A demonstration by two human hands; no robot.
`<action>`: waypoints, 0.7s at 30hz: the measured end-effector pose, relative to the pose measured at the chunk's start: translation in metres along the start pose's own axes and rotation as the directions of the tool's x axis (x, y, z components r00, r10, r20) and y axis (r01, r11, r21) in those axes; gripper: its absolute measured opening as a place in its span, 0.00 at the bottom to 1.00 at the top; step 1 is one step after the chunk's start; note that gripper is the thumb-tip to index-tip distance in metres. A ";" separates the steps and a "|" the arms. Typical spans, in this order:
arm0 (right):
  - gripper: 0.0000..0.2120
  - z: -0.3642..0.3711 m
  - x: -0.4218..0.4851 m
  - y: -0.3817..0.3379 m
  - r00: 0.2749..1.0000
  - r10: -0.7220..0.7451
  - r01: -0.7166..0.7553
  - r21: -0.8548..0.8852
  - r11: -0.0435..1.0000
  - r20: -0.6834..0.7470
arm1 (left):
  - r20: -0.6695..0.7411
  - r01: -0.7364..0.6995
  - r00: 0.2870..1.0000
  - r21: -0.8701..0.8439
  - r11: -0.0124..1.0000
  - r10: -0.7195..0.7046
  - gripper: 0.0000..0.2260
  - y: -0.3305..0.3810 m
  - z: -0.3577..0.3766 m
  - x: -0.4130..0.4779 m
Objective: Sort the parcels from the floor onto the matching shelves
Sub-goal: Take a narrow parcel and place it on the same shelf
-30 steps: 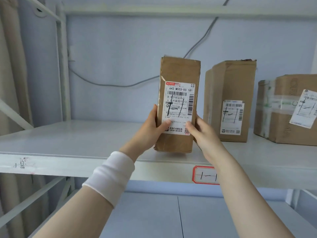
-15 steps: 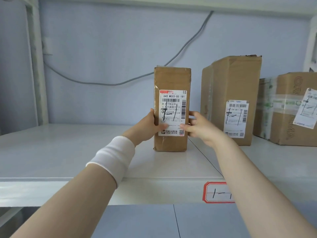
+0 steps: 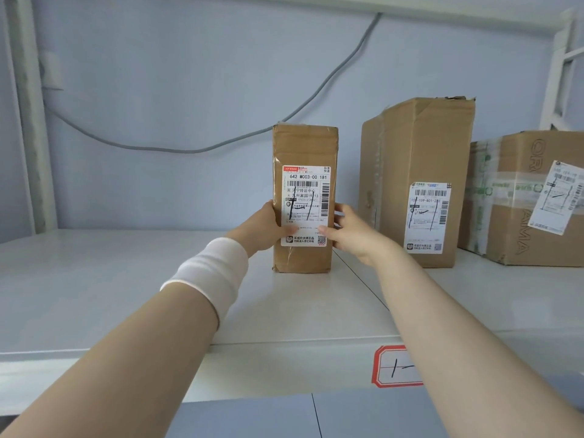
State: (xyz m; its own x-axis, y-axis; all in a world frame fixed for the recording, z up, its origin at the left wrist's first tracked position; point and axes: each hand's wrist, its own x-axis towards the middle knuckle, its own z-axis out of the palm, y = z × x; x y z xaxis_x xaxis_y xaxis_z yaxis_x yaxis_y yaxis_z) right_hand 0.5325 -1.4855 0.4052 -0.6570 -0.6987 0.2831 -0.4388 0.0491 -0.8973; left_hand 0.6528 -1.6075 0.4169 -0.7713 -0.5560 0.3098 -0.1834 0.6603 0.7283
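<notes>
Parcel (image 3: 305,200): upright on the white shelf (image 3: 126,295), dead centre, white label (image 3: 305,205) facing us with black pen strokes across it, and it's clamped from both sides!
Left hand (image 3: 264,229): on the parcel's 9 o'clock side, thumb pressed on the label's lower left corner, fingers wrapped behind and out of sight.
Right hand (image 3: 350,232): on the 3 o'clock side, thumb tip on the label's lower right, fingers curled round the edge.
Wristband (image 3: 211,273): white, on the left wrist.
Tall box (image 3: 417,181): at the parcel's 3 o'clock, apart from it, upright on the same shelf.
Taped box (image 3: 531,197): further out at 3 o'clock, just beside the tall box, its label tilted.
Tag (image 3: 396,366): red-bordered, on the shelf's front edge at 5 o'clock, partly behind the right forearm.
Cable (image 3: 189,150): grey, sagging along the wall from 9 o'clock up towards 12.
</notes>
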 end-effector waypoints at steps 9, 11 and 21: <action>0.34 -0.001 0.000 0.006 0.999 0.017 -0.019 -0.050 0.999 -0.038 | -0.045 0.027 0.999 0.083 0.996 -0.024 0.23 0.005 0.000 0.000; 0.36 -0.005 -0.009 0.004 0.995 0.015 -0.023 -0.092 0.996 -0.094 | -0.094 0.035 0.995 0.116 0.993 -0.024 0.24 0.013 -0.003 -0.010; 0.33 -0.044 -0.117 -0.004 0.983 -0.098 0.058 -0.241 0.969 -0.158 | -0.371 -0.094 0.907 0.288 0.953 0.201 0.32 0.066 0.015 -0.104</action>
State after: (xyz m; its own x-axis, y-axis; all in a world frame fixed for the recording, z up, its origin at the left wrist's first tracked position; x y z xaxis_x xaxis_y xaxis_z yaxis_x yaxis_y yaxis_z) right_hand 0.5839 -1.3729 0.3903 -0.6997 -0.5783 0.4195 -0.6108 0.1796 -0.7711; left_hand 0.7118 -1.4984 0.4239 -0.5105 -0.5584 0.6539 -0.2783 0.8269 0.4887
